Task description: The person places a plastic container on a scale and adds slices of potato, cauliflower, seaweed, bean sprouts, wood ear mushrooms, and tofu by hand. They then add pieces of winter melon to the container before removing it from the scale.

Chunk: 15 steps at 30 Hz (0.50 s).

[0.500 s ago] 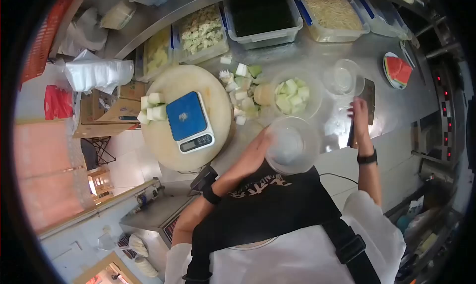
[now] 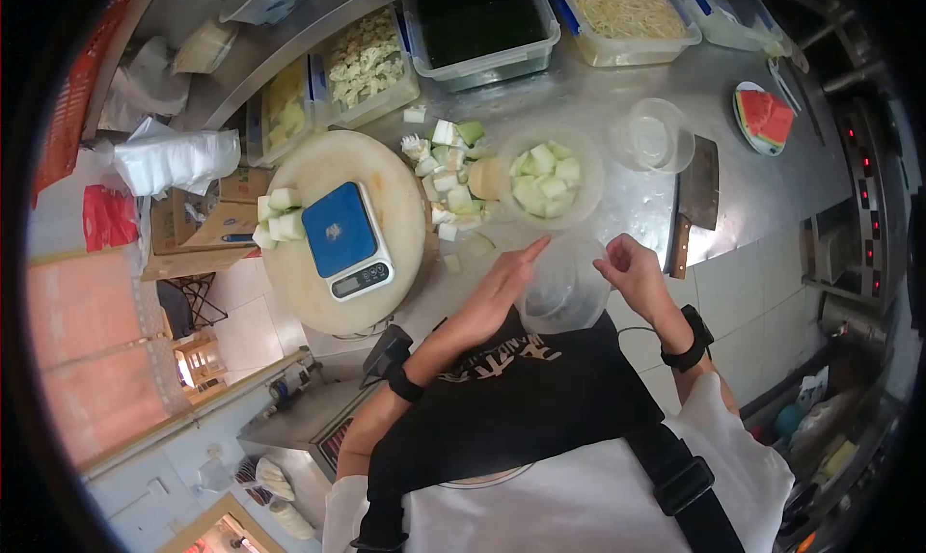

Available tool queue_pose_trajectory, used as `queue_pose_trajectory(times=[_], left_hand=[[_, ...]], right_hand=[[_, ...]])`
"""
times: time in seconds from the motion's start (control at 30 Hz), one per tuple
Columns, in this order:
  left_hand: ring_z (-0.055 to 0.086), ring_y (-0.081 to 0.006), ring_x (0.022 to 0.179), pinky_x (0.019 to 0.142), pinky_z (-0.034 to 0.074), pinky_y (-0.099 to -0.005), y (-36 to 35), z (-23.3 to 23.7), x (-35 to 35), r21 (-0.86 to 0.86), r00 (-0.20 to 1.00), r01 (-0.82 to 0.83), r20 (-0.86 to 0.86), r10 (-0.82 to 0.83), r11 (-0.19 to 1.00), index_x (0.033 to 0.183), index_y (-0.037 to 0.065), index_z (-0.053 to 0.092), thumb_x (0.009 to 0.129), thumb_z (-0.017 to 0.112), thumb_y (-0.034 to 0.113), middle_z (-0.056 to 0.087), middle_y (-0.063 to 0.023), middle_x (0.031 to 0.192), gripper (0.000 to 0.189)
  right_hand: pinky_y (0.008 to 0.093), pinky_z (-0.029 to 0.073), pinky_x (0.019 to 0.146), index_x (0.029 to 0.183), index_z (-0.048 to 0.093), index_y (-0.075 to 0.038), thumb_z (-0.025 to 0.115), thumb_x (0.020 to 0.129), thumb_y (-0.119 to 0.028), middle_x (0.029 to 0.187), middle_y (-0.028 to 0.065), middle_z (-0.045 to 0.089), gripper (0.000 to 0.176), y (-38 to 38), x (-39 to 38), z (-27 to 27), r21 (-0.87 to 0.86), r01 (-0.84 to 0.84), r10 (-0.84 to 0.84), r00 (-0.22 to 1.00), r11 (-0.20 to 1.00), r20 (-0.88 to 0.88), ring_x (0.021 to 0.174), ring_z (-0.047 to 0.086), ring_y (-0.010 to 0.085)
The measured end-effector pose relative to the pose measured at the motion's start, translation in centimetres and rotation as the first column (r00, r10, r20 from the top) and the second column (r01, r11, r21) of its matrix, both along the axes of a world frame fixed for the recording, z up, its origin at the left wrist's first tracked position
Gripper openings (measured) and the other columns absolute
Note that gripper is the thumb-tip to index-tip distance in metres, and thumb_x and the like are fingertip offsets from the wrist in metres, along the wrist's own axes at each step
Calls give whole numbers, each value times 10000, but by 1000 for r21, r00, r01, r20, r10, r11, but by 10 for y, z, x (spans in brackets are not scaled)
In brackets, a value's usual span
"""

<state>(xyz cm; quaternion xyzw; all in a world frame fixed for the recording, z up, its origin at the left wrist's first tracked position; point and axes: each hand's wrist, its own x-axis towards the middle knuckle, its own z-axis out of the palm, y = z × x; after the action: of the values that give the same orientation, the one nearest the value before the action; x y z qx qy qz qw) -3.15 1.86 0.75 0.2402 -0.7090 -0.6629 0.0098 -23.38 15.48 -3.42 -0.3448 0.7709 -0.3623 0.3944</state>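
A clear plastic bowl (image 2: 562, 292) is tilted at the counter edge, against my black apron. My left hand (image 2: 502, 281) holds its left side, with the fingers stretched along the rim. At its right rim my right hand (image 2: 632, 271) is closed, thumb and fingertips pinched at the edge. Just beyond stands another clear bowl filled with pale green melon-like chunks (image 2: 547, 179). An upturned-looking clear bowl (image 2: 656, 136) sits farther right. Beside it lies a cleaver (image 2: 698, 188) with a wooden handle, apart from my hand.
A blue-topped digital scale (image 2: 340, 231) rests on a round cutting board (image 2: 405, 181), with several pale chunks (image 2: 280, 215) at its left. Peelings and cut pieces (image 2: 447, 172) lie mid-counter. Food tubs (image 2: 479, 32) line the back. A plate of watermelon (image 2: 765, 119) is at right.
My right hand has moved left from beside the cleaver to the bowl's right rim. The bowl has tilted, and the head view has shifted slightly.
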Motion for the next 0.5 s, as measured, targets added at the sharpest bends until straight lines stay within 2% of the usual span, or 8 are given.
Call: queue_pose_trajectory(times=[0.03, 0.1, 0.23, 0.27, 0.3, 0.33, 0.4, 0.5], left_hand=[[428, -197, 1143, 904, 367, -290, 0, 0, 0, 58, 1000, -14, -4, 15, 998, 1378, 95, 282, 970, 268, 366, 371, -124, 1280, 491], [408, -192, 1176, 934, 353, -290, 0, -1, -1, 115, 999, -36, -8, 37, 993, 1380, 98, 277, 968, 268, 371, 362, -128, 1298, 494], [397, -176, 1193, 948, 355, -294, 8, -8, -10, 89, 998, 38, -47, -34, 995, 1389, 107, 259, 949, 367, 314, 375, -133, 1298, 498], [423, -172, 1169, 932, 367, -288, 11, -10, -12, 128, 994, 69, -90, -57, 989, 1391, 111, 257, 938, 410, 282, 392, -128, 1281, 508], [423, -172, 1169, 932, 367, -288, 10, -7, -15, 136, 995, 61, -90, -49, 989, 1391, 111, 257, 938, 410, 282, 392, -128, 1281, 508], [456, -165, 1122, 900, 387, -280, 7, -2, -19, 169, 996, 82, 26, -87, 982, 1388, 105, 257, 919, 442, 233, 399, -120, 1270, 520], [489, -159, 1075, 868, 406, -272, 9, -2, -21, 206, 982, 100, 140, -130, 973, 1385, 99, 257, 900, 475, 183, 405, -113, 1259, 539], [527, -138, 970, 799, 423, -251, 15, -9, -18, 226, 1000, 12, 24, -17, 974, 1376, 92, 254, 874, 474, 107, 446, -101, 1204, 549]], right_hand=[[224, 419, 529, 787, 532, -19, 643, 795, -98, 624, -2, 514, 137, 0, -3, 4, -3, -4, 4, 1000, 1000, 0, 582, 488, 65], [218, 424, 537, 789, 534, -18, 619, 818, -106, 629, -10, 518, 126, 1, -11, 9, 19, -5, 0, 970, 1000, 243, 584, 496, 63], [213, 431, 557, 831, 535, -8, 618, 809, -63, 671, -4, 538, 102, 20, -31, -3, -19, 6, 0, 955, 1000, 296, 589, 498, 57], [213, 431, 557, 831, 535, -8, 618, 809, -63, 671, -4, 538, 102, 22, -33, -4, -12, -2, 6, 955, 1000, 296, 589, 498, 57], [213, 433, 565, 845, 536, -8, 620, 804, -50, 682, -3, 542, 103, 21, -33, 1, 12, -7, 5, 987, 1000, 163, 591, 496, 57], [213, 435, 573, 859, 536, -9, 623, 799, -37, 693, -1, 546, 109, 21, -33, 4, 35, -8, 7, 1000, 999, 28, 594, 494, 57], [209, 431, 575, 887, 536, -15, 629, 792, -32, 698, -1, 547, 135, 17, -28, 6, -61, 10, -8, 1000, 998, 29, 605, 495, 56], [202, 417, 562, 912, 518, -32, 603, 792, -14, 724, 4, 550, 148, 18, -32, -1, -191, -33, 38, 999, 981, 23, 611, 484, 55]])
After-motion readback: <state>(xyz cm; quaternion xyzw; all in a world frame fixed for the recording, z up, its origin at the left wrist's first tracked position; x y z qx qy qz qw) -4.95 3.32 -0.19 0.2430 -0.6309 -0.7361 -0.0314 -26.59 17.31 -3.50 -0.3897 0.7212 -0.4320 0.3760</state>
